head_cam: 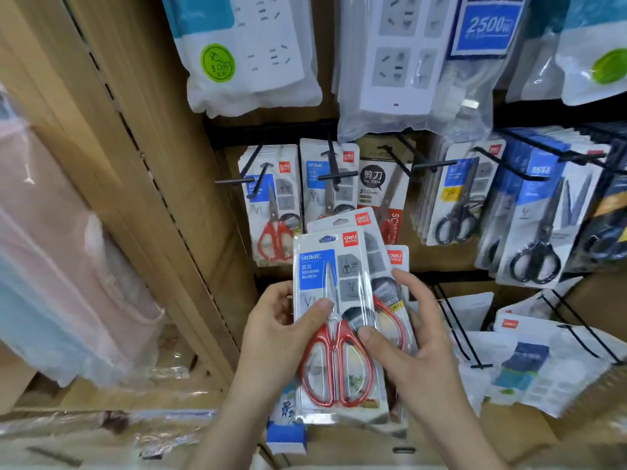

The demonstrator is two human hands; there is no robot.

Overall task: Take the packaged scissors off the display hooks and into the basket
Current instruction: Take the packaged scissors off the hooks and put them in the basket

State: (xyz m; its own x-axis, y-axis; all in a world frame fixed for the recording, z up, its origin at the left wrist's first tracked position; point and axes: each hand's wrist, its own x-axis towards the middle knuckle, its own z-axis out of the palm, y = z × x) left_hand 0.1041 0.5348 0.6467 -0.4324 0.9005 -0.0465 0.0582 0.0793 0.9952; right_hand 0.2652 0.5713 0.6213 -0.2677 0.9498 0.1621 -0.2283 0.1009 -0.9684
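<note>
Grip: both hands are clasping one fanned stack of scissors packs [339, 368], which is sitting low in front of the display, off the hooks and not yet in any basket. The left hand [274, 327] is pressing its thumb on the front pack with its fingers curling behind. The right hand [417, 344] is pinching the right edge, thumb lying beside the red handles.
Wooden post [152, 164]: running up the left side, framing the display.
Power strips [251, 52]: hanging in bags along the top row.
Black scissors [536, 232]: hanging in thick rows to the right, well apart from the hands.
Red scissors packs [271, 212]: hanging just above the held stack, waiting to be taken.
Hooks [230, 181]: sticking out towards the camera, their tips showing past the cards.
Step in hand: probably squaring the fanned packs before lowering them. Sliding the back cards level and keeping thumbs flat on the slippery plastic is looking wise, so that none is slipping out on the way down.
Hidden: the basket is lying outside the view, so its place is unknown. At least three packs are showing in the stack by their corner logos; any more are being covered. Small print on the cards is blurring.
</note>
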